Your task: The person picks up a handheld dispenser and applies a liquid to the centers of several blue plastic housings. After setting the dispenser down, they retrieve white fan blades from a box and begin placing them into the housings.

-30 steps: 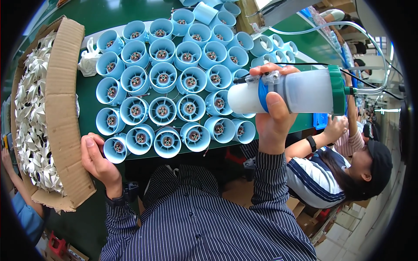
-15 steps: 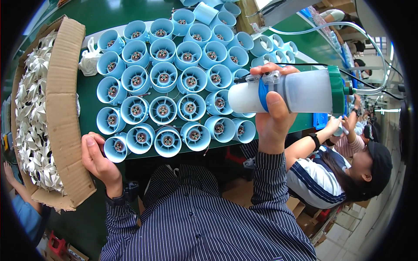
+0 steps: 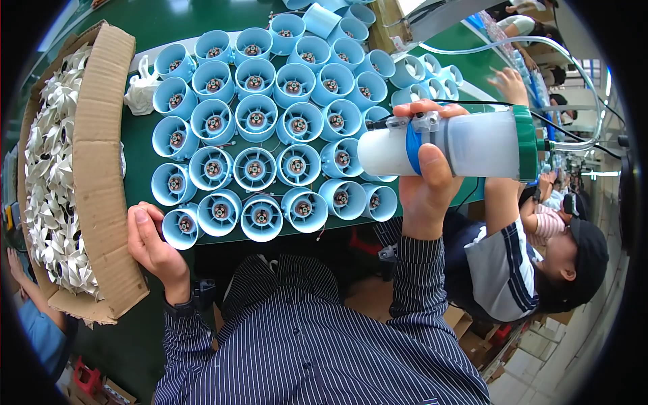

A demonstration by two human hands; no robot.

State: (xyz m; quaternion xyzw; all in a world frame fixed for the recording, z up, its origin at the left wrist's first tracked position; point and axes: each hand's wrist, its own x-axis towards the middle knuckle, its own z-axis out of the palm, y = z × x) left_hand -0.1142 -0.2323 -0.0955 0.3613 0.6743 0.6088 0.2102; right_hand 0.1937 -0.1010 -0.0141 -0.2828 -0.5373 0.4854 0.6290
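My right hand (image 3: 428,172) is wrapped round a translucent canister (image 3: 482,145) with a green cap, a blue band and a clear hose at its capped end. The canister lies sideways above the right part of several light-blue round fan housings (image 3: 256,169), each with a copper-coloured motor winding in its middle. My left hand (image 3: 158,253) is at the table's front edge, between a cardboard box and the front-left housing (image 3: 181,227). Its fingers are loosely bent with the thumb apart, and I see nothing held in them. Whether its fingertips touch that housing, I cannot tell.
The cardboard box (image 3: 101,175) on the left holds many white fan blades (image 3: 54,182). A crumpled white bag (image 3: 142,91) lies beside it on the green table (image 3: 202,15). More housings stand at the back. On the right a co-worker in a black cap (image 3: 588,250) sits close to my right arm.
The canister and my right hand have shifted slightly to the right. The co-worker's arm has swung up and forward over the table, behind the canister. My left hand has hardly moved.
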